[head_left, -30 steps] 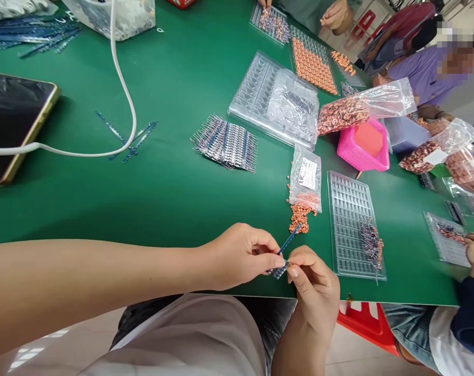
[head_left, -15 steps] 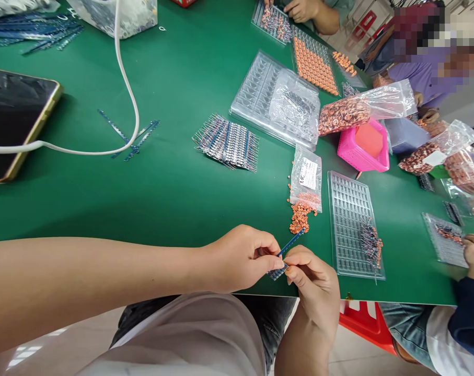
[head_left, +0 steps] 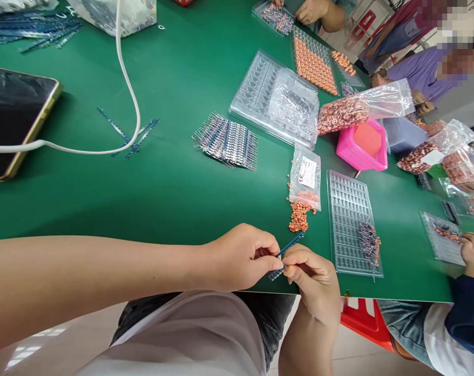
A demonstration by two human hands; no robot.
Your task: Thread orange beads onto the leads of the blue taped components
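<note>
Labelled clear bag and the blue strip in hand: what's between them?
A loose heap of small orange pieces lies between the bag and the strip, in the head view.

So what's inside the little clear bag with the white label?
Tiny orange rings show through the lower end of the clear bag, and a loose pile lies just outside it. The white label covers the middle, so I can't see what's behind that.
</note>
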